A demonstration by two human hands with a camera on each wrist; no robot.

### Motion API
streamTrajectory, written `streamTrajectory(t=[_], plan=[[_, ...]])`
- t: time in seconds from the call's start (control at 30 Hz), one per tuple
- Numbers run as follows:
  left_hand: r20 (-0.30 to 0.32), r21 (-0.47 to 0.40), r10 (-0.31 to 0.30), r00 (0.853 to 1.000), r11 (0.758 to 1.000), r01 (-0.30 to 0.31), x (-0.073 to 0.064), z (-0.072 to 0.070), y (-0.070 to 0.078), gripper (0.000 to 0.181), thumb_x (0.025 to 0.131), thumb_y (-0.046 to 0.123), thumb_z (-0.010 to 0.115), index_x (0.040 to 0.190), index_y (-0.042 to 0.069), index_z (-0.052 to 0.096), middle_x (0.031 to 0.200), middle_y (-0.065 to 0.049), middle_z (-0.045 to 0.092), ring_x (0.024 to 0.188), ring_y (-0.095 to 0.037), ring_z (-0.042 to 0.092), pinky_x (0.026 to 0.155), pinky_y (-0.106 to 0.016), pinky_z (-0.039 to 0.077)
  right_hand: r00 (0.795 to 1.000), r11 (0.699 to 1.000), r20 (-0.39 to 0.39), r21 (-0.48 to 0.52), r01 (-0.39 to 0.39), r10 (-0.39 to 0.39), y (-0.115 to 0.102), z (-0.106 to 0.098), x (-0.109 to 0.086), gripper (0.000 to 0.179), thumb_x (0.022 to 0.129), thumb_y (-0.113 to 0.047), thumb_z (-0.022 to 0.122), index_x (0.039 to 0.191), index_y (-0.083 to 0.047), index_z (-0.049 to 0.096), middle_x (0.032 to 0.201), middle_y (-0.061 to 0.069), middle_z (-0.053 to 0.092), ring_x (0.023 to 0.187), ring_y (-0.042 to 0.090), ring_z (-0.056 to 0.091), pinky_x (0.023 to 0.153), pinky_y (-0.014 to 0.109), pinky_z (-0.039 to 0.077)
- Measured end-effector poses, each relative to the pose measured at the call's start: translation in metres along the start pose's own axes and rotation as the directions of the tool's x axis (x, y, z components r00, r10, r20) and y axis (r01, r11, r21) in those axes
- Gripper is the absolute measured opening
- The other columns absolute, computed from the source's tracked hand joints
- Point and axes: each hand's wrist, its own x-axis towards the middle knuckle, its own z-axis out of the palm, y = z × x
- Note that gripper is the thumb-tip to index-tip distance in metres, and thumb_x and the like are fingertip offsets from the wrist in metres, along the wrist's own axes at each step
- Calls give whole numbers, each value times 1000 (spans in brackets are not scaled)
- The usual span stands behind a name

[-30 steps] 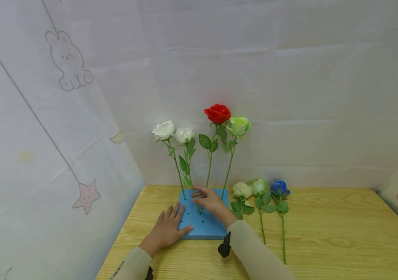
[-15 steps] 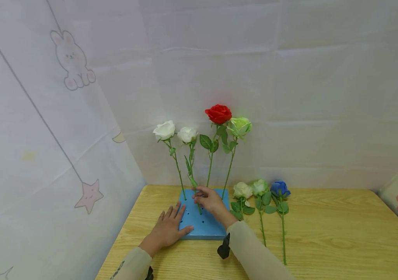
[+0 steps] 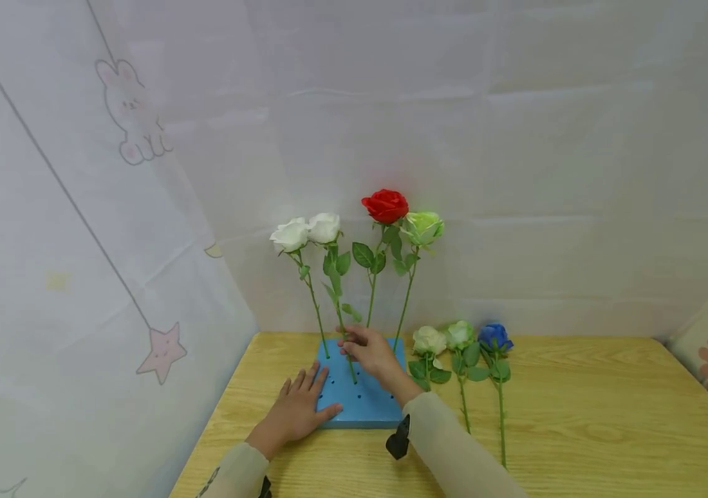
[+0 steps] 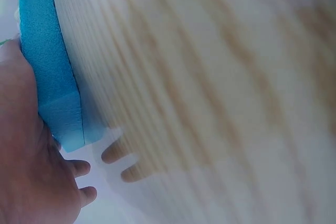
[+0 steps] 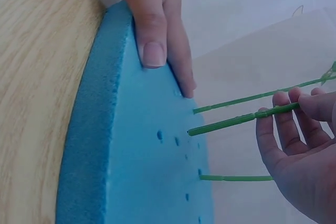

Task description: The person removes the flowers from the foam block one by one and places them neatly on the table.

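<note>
My right hand (image 3: 371, 354) pinches the green stem (image 5: 226, 124) of a white rose (image 3: 324, 228) between thumb and fingers. In the right wrist view the stem's cut end shows right at the face of a blue foam board (image 3: 360, 415) with small holes. My left hand (image 3: 298, 407) lies with fingers spread on the board's left edge, its thumb (image 5: 153, 53) on the top face. Another white rose (image 3: 290, 235), a red rose (image 3: 385, 206) and a light green rose (image 3: 424, 228) stand upright along the back of the board.
To the right of the board, a cream rose (image 3: 430, 340), a pale green-white rose (image 3: 460, 335) and a blue rose (image 3: 495, 337) lie on the wooden table (image 3: 603, 408). A pale cloth (image 3: 553, 173) hangs behind the table, and a printed one on the left.
The held white rose has turned in my right fingers, its leaves facing another way, and its bloom shifts up and left beside the other white rose. My left hand stays put.
</note>
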Motion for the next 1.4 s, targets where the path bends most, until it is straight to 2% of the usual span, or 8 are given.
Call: streamTrajectory(t=[0.23, 0.47, 0.7, 0.8, 1.03, 1.23, 1.4], plan=[[18, -28, -6, 1000, 1000, 7, 0, 3, -1, 94, 96, 75, 40, 164, 13, 21, 169, -14, 13, 149, -50, 21, 114, -73, 16, 999, 999, 31, 0, 44, -44, -14, -3, -9, 37, 101, -9, 63, 137, -16, 65, 114, 6, 72, 97, 16, 71, 84, 37, 59], [33, -4, -35, 999, 999, 35, -1, 1, 1, 94, 95, 77, 38, 164, 15, 21, 170, -12, 11, 151, -47, 19, 116, -70, 16, 991, 995, 94, 20, 98, -99, -30, -11, -23, 36, 102, -7, 60, 137, -16, 64, 113, 6, 71, 100, 21, 71, 84, 37, 59], [47, -13, -38, 998, 999, 39, -1, -2, 2, 94, 95, 77, 38, 164, 15, 21, 170, -11, 11, 151, -47, 20, 116, -69, 17, 982, 990, 132, 61, 129, -136, -37, -20, -34, 39, 103, -4, 58, 142, -4, 59, 122, 19, 67, 109, 35, 69, 86, 38, 58], [51, -15, -38, 998, 999, 39, 0, -2, 2, 94, 95, 78, 37, 164, 16, 20, 170, -10, 10, 151, -46, 20, 116, -69, 17, 977, 989, 156, 65, 135, -144, -39, -24, -39, 39, 103, -3, 57, 142, -4, 58, 121, 18, 67, 111, 39, 67, 87, 39, 58], [43, -15, -28, 999, 999, 28, 0, -3, 1, 93, 96, 75, 39, 164, 15, 20, 170, -12, 11, 150, -48, 20, 115, -71, 16, 979, 991, 152, 29, 134, -137, -41, -36, -52, 41, 103, -4, 58, 144, -4, 56, 125, 15, 67, 110, 29, 69, 88, 37, 58], [28, -36, -13, 1000, 999, 14, 0, -1, -2, 94, 96, 76, 39, 164, 13, 19, 170, -14, 11, 149, -50, 21, 114, -73, 15, 976, 990, 168, 9, 138, -137, -39, -48, -63, 44, 104, -3, 56, 147, 2, 50, 123, 18, 67, 110, 32, 69, 88, 35, 58], [22, -36, -7, 1000, 999, 8, 0, 3, -4, 96, 95, 79, 35, 165, 17, 16, 170, -12, 9, 150, -50, 19, 114, -73, 14, 976, 992, 177, -6, 129, -126, -35, -59, -70, 46, 104, -2, 56, 149, 2, 47, 130, 18, 64, 112, 33, 68, 89, 34, 58]])
